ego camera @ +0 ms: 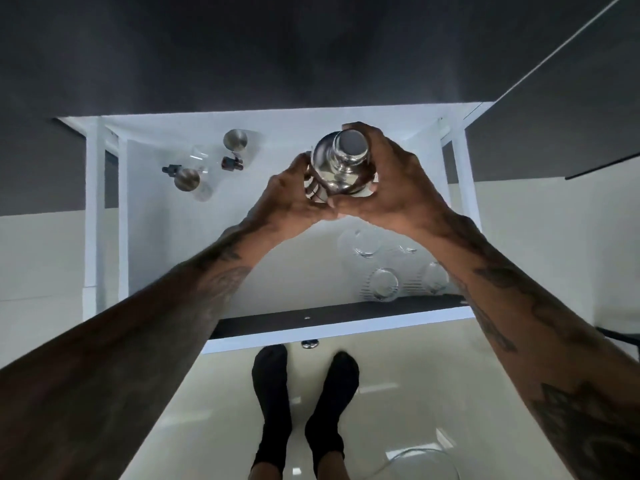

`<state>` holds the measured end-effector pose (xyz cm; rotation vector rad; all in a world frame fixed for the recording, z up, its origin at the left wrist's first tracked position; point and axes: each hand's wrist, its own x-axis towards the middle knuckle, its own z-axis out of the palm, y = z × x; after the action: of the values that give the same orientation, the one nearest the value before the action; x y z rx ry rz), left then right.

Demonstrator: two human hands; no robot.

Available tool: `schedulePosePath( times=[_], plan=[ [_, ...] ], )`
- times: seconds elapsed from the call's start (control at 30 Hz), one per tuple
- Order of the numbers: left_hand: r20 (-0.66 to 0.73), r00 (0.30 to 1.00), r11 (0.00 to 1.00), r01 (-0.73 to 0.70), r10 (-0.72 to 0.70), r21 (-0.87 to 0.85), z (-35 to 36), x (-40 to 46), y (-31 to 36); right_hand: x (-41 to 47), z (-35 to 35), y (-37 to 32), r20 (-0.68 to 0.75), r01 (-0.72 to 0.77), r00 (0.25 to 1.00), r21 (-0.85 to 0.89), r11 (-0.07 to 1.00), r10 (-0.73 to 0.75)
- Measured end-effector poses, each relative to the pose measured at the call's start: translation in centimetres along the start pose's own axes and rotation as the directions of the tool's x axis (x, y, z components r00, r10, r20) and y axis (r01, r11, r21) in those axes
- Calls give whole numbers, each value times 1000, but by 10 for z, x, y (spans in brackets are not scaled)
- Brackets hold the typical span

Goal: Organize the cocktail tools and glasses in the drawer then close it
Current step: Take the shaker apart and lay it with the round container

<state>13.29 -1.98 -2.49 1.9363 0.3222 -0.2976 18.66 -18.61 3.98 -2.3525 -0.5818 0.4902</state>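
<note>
Dim overall — drawer (277,209) interior bright, bluish; glare on floor (415,393); wide-angle stretch at edges — soft focus.

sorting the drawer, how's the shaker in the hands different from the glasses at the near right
The shaker is shiny opaque metal; the glasses are clear. The shaker is held above the drawer by both the left hand and right hand; the glasses rest inside it, untouched. Both seem to stand upright.

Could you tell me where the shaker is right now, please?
The shaker is held in both hands, above the open drawer's far right part, beyond the glasses.
</note>
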Motion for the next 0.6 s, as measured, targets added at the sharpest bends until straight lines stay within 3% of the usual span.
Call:
schedulePosePath(
  times=[0.33, 0.6],
  plan=[
    [115, 992, 997, -63, 57, 46, 91, 50, 72, -24, -75, 83, -164, -136, 978, -15, 991, 132],
    [166, 985, 994, -68, 53, 86, 98, 55, 76, -25, -84, 96, -138, -226, 965, -20, 974, 222]
  ],
)
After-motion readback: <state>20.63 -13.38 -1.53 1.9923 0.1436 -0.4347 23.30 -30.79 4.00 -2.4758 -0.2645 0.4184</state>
